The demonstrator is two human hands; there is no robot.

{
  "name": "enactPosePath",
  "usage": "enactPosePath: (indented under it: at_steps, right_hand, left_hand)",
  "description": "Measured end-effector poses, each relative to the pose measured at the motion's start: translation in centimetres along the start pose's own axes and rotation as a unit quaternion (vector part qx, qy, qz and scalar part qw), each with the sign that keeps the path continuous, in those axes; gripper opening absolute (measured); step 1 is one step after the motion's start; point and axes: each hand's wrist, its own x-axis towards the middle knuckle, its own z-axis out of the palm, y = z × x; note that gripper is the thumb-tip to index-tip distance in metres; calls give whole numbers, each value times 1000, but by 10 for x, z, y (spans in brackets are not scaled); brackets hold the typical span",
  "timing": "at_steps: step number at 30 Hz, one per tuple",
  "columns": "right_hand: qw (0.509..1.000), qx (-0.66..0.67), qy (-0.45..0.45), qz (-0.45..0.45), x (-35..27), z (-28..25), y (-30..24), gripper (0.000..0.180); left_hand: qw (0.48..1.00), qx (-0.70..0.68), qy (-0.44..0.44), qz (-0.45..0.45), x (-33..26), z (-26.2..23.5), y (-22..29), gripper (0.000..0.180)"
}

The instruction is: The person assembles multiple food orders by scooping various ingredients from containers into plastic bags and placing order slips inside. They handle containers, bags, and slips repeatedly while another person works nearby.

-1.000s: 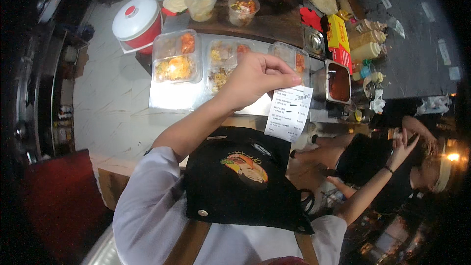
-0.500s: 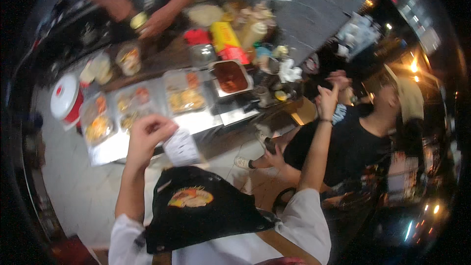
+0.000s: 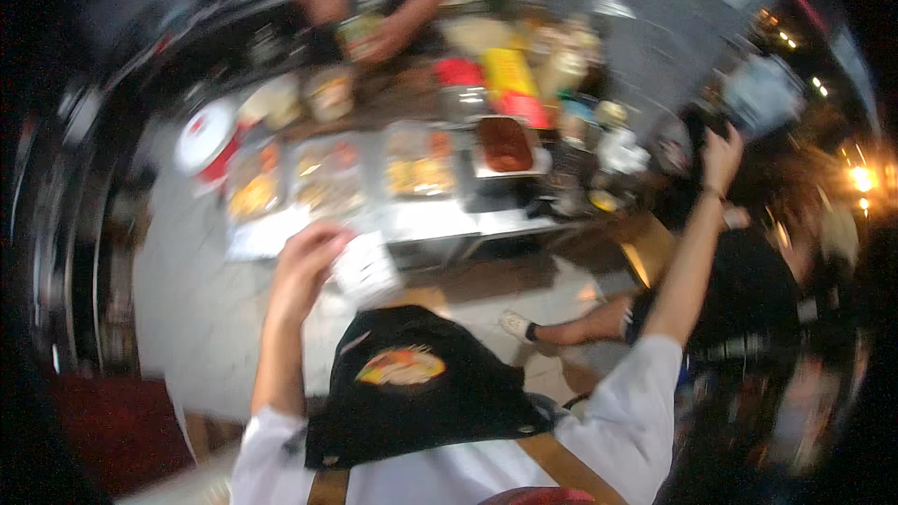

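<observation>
My left hand (image 3: 313, 254) pinches a small white paper slip (image 3: 366, 269) with dark printing, like a receipt, above the near edge of the counter. My right hand (image 3: 722, 161) is stretched far out to the right, beside a dark shape I cannot make out. Its fingers are smeared by motion, so whether they hold anything does not show. Beyond the slip, clear packs of food in a row rest on the metal counter: a left pack (image 3: 254, 189), a middle pack (image 3: 327, 182) and a right pack (image 3: 419, 168). Next to them stands a metal pan of red-brown sauce (image 3: 510, 145).
Across the counter a person's hands (image 3: 374, 37) hold a small container. A red tub with a white lid (image 3: 206, 137), a yellow-and-red box (image 3: 514, 84) and bottles (image 3: 566, 65) crowd the counter. Another person in black (image 3: 748, 285) sits close by my right arm.
The view has swung, so the counter sits farther right and more level. My right arm reaches farther out, its hand no longer near the seated person's hand. The slip stays in my left hand.
</observation>
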Motion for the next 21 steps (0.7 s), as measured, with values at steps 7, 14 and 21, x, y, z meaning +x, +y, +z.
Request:
enactPosePath:
  at_steps: [7,14,21]
  right_hand:
    - [888,312,-291,171,-196,47,-83,47]
    - [818,323,-395,267,-342,75,-112,39]
    - [851,124,-453,233,-385,62,-100,37]
  left_hand:
    - [991,-124,-52,15,-11,-13,14,23]
    - [991,-123,-58,9,-27,-29,31,27]
    - [984,-152,-90,-13,-17,-60,29,29]
